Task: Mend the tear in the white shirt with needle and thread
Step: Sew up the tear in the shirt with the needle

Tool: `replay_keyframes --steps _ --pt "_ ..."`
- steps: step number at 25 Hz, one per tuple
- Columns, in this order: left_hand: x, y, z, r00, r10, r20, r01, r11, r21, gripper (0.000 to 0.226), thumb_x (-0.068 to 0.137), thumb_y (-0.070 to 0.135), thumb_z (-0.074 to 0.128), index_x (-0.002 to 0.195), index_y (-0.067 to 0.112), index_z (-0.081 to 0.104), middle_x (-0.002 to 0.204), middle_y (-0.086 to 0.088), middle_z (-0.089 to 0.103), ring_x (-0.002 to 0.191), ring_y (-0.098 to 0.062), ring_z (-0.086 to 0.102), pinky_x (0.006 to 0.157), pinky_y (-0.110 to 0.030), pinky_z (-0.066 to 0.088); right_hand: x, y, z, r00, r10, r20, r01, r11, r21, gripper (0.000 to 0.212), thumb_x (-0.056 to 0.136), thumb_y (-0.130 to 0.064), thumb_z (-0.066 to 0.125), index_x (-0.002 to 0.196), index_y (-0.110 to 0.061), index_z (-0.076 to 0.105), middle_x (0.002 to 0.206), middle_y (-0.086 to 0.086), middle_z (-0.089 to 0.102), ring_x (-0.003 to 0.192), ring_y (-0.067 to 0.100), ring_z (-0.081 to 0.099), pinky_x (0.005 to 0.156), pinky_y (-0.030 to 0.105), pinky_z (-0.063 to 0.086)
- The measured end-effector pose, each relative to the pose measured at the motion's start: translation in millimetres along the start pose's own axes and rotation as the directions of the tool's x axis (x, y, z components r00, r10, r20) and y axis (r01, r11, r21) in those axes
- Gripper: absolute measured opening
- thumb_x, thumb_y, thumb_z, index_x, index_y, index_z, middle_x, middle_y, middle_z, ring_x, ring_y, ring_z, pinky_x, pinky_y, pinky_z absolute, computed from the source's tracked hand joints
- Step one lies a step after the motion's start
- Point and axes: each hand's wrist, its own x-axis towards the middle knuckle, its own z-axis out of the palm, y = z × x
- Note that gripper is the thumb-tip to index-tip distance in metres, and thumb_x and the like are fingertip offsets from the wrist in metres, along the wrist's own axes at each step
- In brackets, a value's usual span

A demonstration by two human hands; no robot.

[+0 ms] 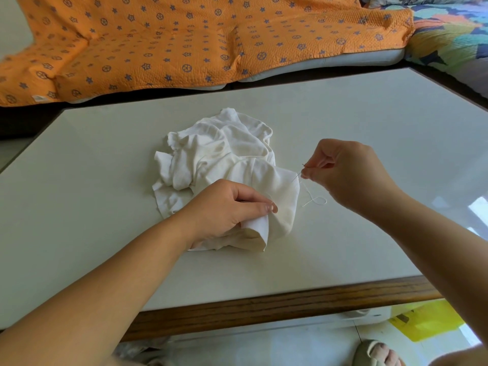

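Observation:
A crumpled white shirt [224, 159] lies in the middle of the pale table [105, 180]. My left hand [224, 207] grips a folded edge of the shirt at its near side, thumb pinching the cloth. My right hand [343, 173] is raised just right of the shirt and pinches a thin needle [299, 174] between thumb and fingertips. The needle's tip points down-left toward the shirt's right edge. White thread [315, 200] trails from the needle and loops on the table beside the shirt. The tear itself is not visible.
The table has a wooden front edge [290, 305]. Behind it is a sofa covered by an orange patterned blanket [184, 40], with a multicoloured quilt [454, 35] at the far right. A yellow bag [427, 320] and a slippered foot [377, 352] are on the floor below.

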Motion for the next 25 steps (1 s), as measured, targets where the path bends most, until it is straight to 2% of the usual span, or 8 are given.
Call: replay_keyframes --steps 3,5,7,9,11,17,21,25 --pt "0 -1 1 1.0 0.006 -0.001 -0.006 1.0 0.005 0.012 0.089 0.02 0.07 0.097 0.021 0.079 0.101 0.013 0.076 0.101 0.001 0.068 0.097 -0.023 0.051 -3 -1 3 0.999 -0.016 0.05 0.022 0.993 -0.113 0.01 0.085 -0.018 0.071 0.077 -0.018 0.065 0.084 -0.005 0.069 0.085 0.014 0.062 0.059 0.017 0.041" --pt "0 -1 0 1.0 -0.007 0.005 0.007 0.999 -0.033 0.013 0.088 0.023 0.071 0.098 0.023 0.079 0.102 0.011 0.076 0.102 -0.002 0.069 0.097 -0.027 0.053 -8 -7 -1 0.99 -0.132 -0.047 0.119 0.969 -0.216 0.007 0.087 -0.028 0.07 0.082 -0.024 0.066 0.087 -0.01 0.063 0.089 0.009 0.053 0.064 0.021 0.036" --pt "-1 -2 -2 0.999 -0.025 0.024 0.027 0.995 -0.094 0.016 0.088 0.019 0.07 0.101 0.022 0.078 0.104 0.007 0.077 0.104 -0.007 0.07 0.097 -0.03 0.054 -16 -15 -6 0.968 -0.204 -0.147 0.192 0.977 -0.093 0.006 0.087 -0.03 0.07 0.084 -0.026 0.069 0.079 -0.019 0.063 0.081 0.005 0.056 0.064 0.015 0.039" --pt "-2 -2 -4 0.999 -0.027 0.043 0.032 0.993 -0.111 0.018 0.089 0.012 0.069 0.103 0.021 0.077 0.104 0.004 0.077 0.103 -0.01 0.071 0.094 -0.03 0.056 -24 -24 -7 0.995 -0.104 -0.012 0.104 0.968 0.227 0.006 0.088 -0.029 0.068 0.084 -0.025 0.071 0.065 -0.01 0.07 0.063 0.005 0.065 0.054 0.008 0.041" --pt "-2 -1 -5 0.999 -0.018 0.043 0.022 0.995 -0.096 0.02 0.09 0.007 0.068 0.103 0.02 0.076 0.101 0.0 0.077 0.1 -0.013 0.072 0.089 -0.028 0.057 -28 -26 -3 0.985 -0.039 0.169 -0.016 0.95 0.313 0.008 0.091 -0.03 0.063 0.089 -0.028 0.071 0.063 -0.002 0.071 0.054 0.009 0.066 0.047 0.01 0.042" --pt "-2 -2 -4 0.999 0.027 -0.034 -0.028 0.999 -0.02 0.014 0.088 0.008 0.071 0.098 0.017 0.075 0.093 -0.002 0.077 0.092 -0.015 0.074 0.084 -0.025 0.058 -13 -3 -19 0.968 0.105 0.226 -0.064 0.981 -0.181 0.015 0.097 -0.025 0.054 0.099 -0.031 0.068 0.068 -0.007 0.069 0.055 0.003 0.064 0.047 0.013 0.04" --pt "-3 -2 -2 0.997 0.051 -0.054 -0.052 0.999 -0.006 0.012 0.089 0.008 0.071 0.096 0.016 0.075 0.09 -0.002 0.077 0.087 -0.016 0.074 0.079 -0.021 0.058 -21 -12 -18 0.924 -0.006 0.382 0.008 1.0 -0.003 0.015 0.094 -0.025 0.058 0.093 -0.031 0.071 0.067 -0.011 0.07 0.054 -0.002 0.062 0.05 0.011 0.045" --pt "-2 -2 -1 0.997 0.061 -0.047 -0.06 0.998 0.009 0.012 0.089 0.007 0.069 0.096 0.016 0.074 0.09 -0.004 0.077 0.084 -0.015 0.073 0.076 -0.021 0.058 -26 -13 -3 0.913 -0.073 0.401 0.077 0.997 0.007 0.014 0.093 -0.03 0.061 0.09 -0.037 0.072 0.063 -0.013 0.068 0.056 0.001 0.063 0.055 0.012 0.049"
